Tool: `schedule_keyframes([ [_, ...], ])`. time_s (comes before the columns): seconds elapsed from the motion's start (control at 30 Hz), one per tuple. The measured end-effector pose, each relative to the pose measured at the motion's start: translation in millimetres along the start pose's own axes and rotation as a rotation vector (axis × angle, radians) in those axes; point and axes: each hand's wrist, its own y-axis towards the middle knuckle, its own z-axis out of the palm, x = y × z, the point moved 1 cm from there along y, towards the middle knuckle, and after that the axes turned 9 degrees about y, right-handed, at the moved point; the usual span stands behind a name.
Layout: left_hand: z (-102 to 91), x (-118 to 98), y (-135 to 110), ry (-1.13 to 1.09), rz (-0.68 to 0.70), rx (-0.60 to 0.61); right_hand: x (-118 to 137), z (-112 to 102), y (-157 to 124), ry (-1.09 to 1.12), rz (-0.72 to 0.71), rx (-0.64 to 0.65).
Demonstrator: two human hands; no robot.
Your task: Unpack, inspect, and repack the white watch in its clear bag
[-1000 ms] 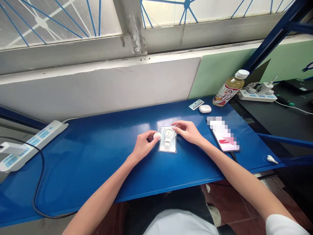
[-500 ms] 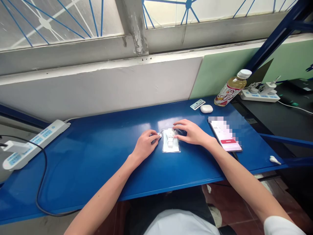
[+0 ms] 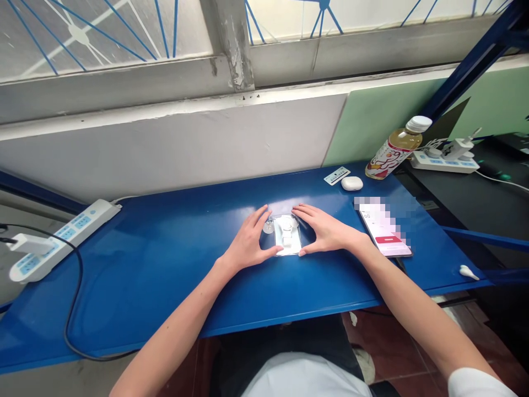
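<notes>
A clear plastic packet (image 3: 288,246) lies flat on the blue table, with a white round piece and a small white block showing in it. My left hand (image 3: 249,238) is at its left side, fingers spread, the thumb tip at the packet's lower left corner. Between that thumb and index finger lies a small, clear, round piece (image 3: 268,225), beside the packet. On the right, my right hand (image 3: 326,229) has its thumb and fingers apart, the thumb tip by the lower right corner. Whether the fingertips touch the packet I cannot tell.
To the right lie a phone (image 3: 384,229), a white earbud case (image 3: 351,183), a card (image 3: 336,176) and an earbud (image 3: 468,272). Behind them stands a drink bottle (image 3: 390,154). A power strip (image 3: 70,237) with a black cable (image 3: 74,309) is at the left.
My left hand has let go of the small round piece and spread its fingers at the packet's left side. My right hand's thumb has moved down from the packet's middle to its lower right corner.
</notes>
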Motion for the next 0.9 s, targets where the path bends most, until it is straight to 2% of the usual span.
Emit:
schedule_keyframes([
  [0.1, 3.5, 0.5, -0.6, 0.022, 0.035, 0.130, -0.9, 1.9, -1.4, -0.001, 0.020, 0.019],
  [0.17, 4.4, 0.8, -0.9, 0.027, 0.025, 0.154, -1.8, 3.6, -1.9, 0.014, 0.028, 0.015],
  [0.4, 1.6, -0.9, 0.2, 0.020, -0.007, 0.147, -0.9, -0.5, -1.3, 0.037, 0.044, 0.023],
  [0.63, 9.9, 1.5, -0.6, 0.031, -0.027, 0.114, -4.9, 1.2, -0.9, 0.029, 0.049, 0.023],
  [0.9, 6.2, 0.7, -0.1, 0.020, -0.058, 0.148, -2.7, -1.1, -1.8, 0.028, 0.056, -0.002],
])
